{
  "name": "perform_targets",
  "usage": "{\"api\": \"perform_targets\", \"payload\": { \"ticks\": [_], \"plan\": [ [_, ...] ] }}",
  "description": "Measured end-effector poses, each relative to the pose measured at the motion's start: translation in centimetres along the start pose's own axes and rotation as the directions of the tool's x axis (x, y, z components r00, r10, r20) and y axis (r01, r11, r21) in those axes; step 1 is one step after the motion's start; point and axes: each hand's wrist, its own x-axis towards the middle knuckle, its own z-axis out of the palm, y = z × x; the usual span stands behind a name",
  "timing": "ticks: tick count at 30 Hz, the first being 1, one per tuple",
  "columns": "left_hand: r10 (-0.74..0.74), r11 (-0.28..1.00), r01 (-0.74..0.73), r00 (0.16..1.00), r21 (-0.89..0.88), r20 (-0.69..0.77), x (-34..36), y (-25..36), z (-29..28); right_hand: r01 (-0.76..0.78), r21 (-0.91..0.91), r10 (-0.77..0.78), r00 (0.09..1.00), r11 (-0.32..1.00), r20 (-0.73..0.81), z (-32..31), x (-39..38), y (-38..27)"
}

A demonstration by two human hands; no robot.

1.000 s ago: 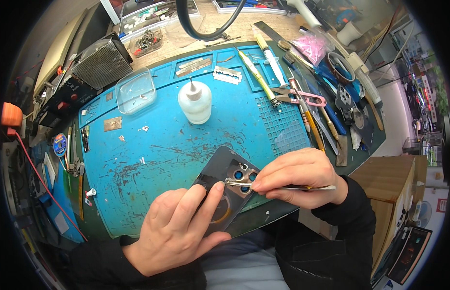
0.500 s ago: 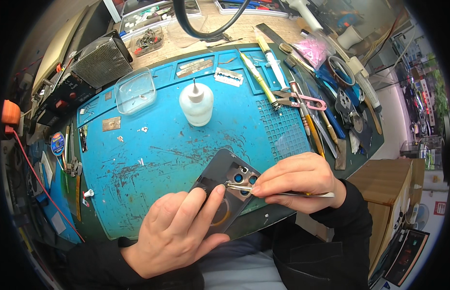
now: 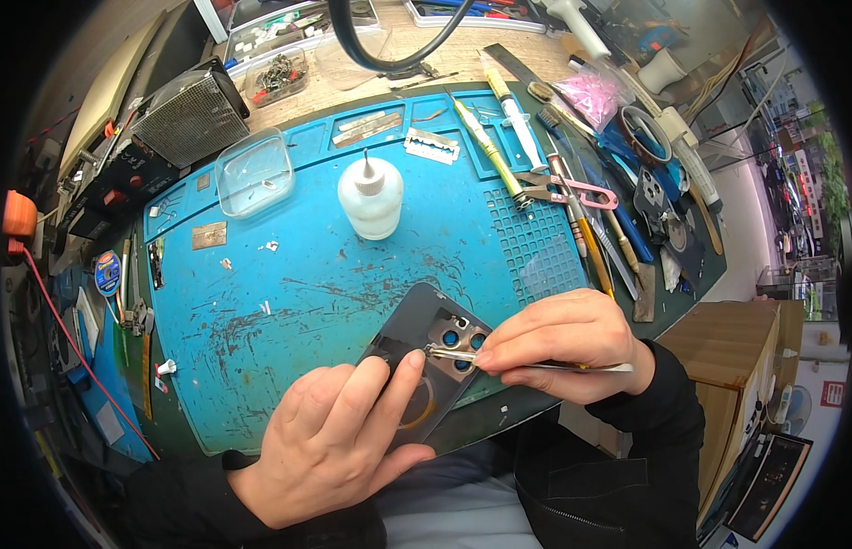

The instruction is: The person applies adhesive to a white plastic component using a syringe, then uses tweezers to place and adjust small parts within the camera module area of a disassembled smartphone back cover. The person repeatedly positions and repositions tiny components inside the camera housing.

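Left hand (image 3: 339,439) is lying flat on the dark phone back panel (image 3: 417,352), fingers spread narrow and pressing it down near the front edge of the blue work mat (image 3: 289,302), right of centre. Right hand (image 3: 568,343) is pinching metal tweezers (image 3: 453,352), fingers closed tight on them; tips are touching the panel's camera cut-out area. Panel is sitting tilted, one corner pointing toward the mat's middle. White squeeze bottle (image 3: 371,197) is standing upright toward the mat's back edge, well apart. Clear plastic lid (image 3: 255,171) is sitting near the back-left corner. Tools, including pink-handled scissors (image 3: 572,192), are lining the right edge.
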Motion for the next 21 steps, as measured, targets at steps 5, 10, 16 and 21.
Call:
{"api": "perform_targets", "payload": {
  "ticks": [5,10,16,21],
  "plan": [
    [0.001,1.000,-0.001,1.000,0.003,-0.005,-0.02,-0.01,0.02,-0.010,0.006,0.010,1.000,1.000,0.001,-0.01,0.03,-0.07],
    [-0.003,1.000,0.003,1.000,0.003,-0.004,0.00,0.01,0.03,-0.007,0.005,0.007,1.000,1.000,0.001,0.01,0.01,-0.05],
    [-0.001,1.000,0.001,1.000,0.006,-0.004,0.02,0.02,-0.01,-0.004,0.005,0.004,1.000,1.000,-0.002,0.05,0.01,-0.01],
    [-0.001,1.000,0.001,1.000,0.001,-0.006,0.05,0.00,-0.02,-0.007,0.002,0.007,1.000,1.000,-0.004,0.07,0.00,0.00]
  ]
}}
